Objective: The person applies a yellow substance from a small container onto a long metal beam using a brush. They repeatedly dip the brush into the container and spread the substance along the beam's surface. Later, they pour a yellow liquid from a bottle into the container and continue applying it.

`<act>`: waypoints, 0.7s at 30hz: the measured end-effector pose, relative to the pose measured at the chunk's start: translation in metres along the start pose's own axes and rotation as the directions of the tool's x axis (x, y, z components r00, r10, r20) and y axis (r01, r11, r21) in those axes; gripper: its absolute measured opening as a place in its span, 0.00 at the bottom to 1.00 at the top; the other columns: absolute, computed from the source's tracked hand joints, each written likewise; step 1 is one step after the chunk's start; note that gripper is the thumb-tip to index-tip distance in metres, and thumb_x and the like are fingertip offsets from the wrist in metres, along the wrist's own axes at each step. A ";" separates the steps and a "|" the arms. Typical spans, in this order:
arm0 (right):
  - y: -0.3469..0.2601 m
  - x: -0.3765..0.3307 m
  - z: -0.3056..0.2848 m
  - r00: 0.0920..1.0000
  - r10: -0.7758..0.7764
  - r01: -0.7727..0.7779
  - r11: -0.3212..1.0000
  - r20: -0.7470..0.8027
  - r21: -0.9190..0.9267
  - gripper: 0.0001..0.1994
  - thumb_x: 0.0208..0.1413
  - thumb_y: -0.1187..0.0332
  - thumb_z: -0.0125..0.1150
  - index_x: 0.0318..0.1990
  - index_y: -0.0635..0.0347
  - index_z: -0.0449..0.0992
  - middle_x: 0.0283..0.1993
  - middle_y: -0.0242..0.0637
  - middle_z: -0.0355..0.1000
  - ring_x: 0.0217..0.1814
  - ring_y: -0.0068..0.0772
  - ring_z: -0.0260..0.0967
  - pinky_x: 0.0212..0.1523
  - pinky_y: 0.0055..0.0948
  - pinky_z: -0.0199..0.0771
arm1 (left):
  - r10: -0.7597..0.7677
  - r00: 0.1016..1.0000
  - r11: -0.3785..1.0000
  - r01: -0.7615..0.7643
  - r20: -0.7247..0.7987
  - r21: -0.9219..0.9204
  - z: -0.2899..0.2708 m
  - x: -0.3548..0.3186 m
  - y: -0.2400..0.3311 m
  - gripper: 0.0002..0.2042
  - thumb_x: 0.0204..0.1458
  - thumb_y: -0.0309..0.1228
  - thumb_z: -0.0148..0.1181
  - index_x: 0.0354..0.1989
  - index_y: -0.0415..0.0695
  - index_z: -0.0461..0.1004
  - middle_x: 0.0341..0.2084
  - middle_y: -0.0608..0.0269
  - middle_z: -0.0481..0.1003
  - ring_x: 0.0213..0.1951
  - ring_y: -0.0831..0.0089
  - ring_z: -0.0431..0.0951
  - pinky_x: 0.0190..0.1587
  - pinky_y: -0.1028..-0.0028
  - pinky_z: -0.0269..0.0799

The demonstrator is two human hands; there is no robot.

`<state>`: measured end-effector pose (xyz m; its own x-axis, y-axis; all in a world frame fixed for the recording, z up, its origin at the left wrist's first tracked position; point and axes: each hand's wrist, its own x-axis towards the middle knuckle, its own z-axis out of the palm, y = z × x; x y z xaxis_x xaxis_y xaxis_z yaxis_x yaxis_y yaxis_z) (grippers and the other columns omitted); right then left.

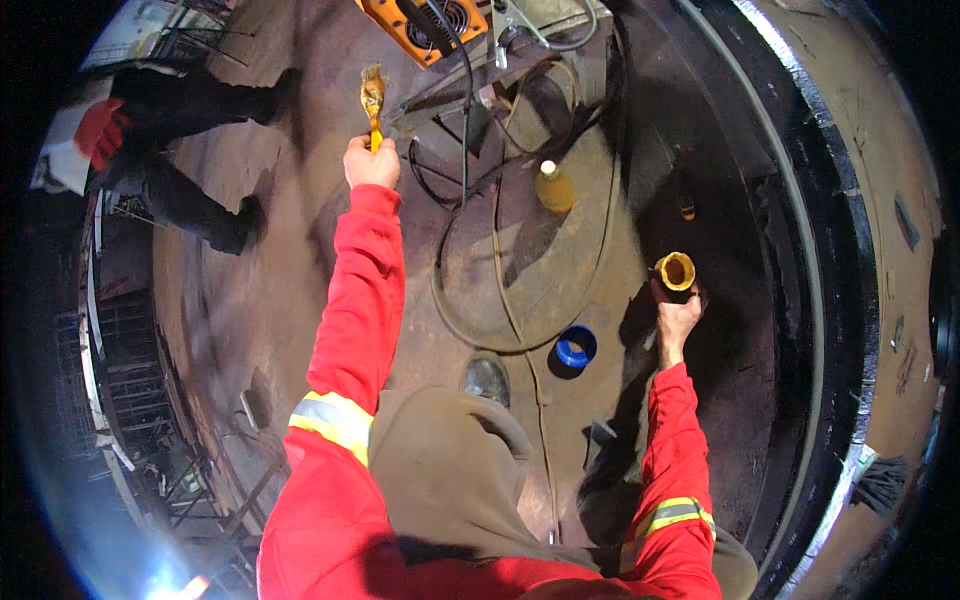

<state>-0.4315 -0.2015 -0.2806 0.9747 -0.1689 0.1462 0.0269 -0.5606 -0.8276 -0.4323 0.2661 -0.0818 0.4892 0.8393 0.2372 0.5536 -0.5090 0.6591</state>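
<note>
My left hand point(371, 163) is closed round the yellow handle of a paintbrush point(373, 95), held out ahead of me with its bristles pointing away. Brownish stuff coats the ferrule and bristles. Off to my right, my right hand point(680, 305) grips a small cup point(675, 270) with a yellow rim and a brown inside; how full it is I cannot tell. Nearest to that hand on the floor is a blue ring-shaped container point(575, 347). Farther ahead, between my arms, a bottle of yellow liquid point(555, 188) with a white cap stands near a hose.
Hoses and cables point(497, 250) loop over the brown floor around an orange machine point(425, 28) at the far side. A person in dark trousers point(170, 150) with a red glove is at the left. A raised dark curved edge point(815, 250) runs along the right; bright light glares at lower left.
</note>
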 end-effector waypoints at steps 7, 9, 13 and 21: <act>0.032 -0.004 0.018 0.999 -0.022 0.026 0.991 0.032 -0.131 0.29 0.31 0.56 0.75 0.43 0.59 0.75 0.44 0.45 0.73 0.51 0.49 0.67 0.51 0.45 0.65 | -0.076 0.997 0.997 0.076 -0.023 0.013 0.026 0.029 -0.010 0.21 0.38 0.29 0.60 0.43 0.35 0.70 0.39 0.42 0.75 0.43 0.51 0.76 0.50 0.64 0.69; 0.022 -0.010 0.015 0.999 0.045 -0.044 0.988 0.006 -0.145 0.29 0.31 0.53 0.75 0.43 0.57 0.76 0.45 0.43 0.73 0.51 0.50 0.66 0.53 0.46 0.63 | -0.165 0.986 0.984 0.167 0.032 -0.055 0.029 0.029 -0.013 0.26 0.36 0.28 0.61 0.47 0.37 0.63 0.43 0.40 0.72 0.49 0.50 0.73 0.54 0.64 0.66; 0.029 -0.008 0.013 0.996 0.026 -0.043 0.978 -0.084 -0.203 0.29 0.31 0.52 0.75 0.44 0.54 0.77 0.43 0.43 0.74 0.49 0.52 0.67 0.52 0.46 0.64 | 0.006 1.000 1.000 -0.006 -0.023 -0.017 0.029 0.022 0.018 0.28 0.38 0.30 0.65 0.48 0.34 0.62 0.44 0.40 0.71 0.49 0.51 0.73 0.54 0.65 0.65; 0.035 -0.007 0.015 0.996 0.063 -0.075 0.966 -0.057 -0.249 0.34 0.29 0.54 0.78 0.47 0.58 0.74 0.49 0.46 0.71 0.55 0.50 0.62 0.57 0.47 0.60 | 0.089 0.950 0.950 -0.172 -0.300 -0.263 0.004 -0.016 0.001 0.26 0.42 0.32 0.69 0.46 0.35 0.64 0.41 0.50 0.70 0.40 0.67 0.72 0.46 0.69 0.69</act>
<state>-0.4343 -0.2075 -0.3187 0.9603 -0.2498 0.1243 -0.1025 -0.7303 -0.6754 -0.4366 0.2517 -0.0879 0.3117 0.8094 0.4977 0.2647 -0.5771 0.7726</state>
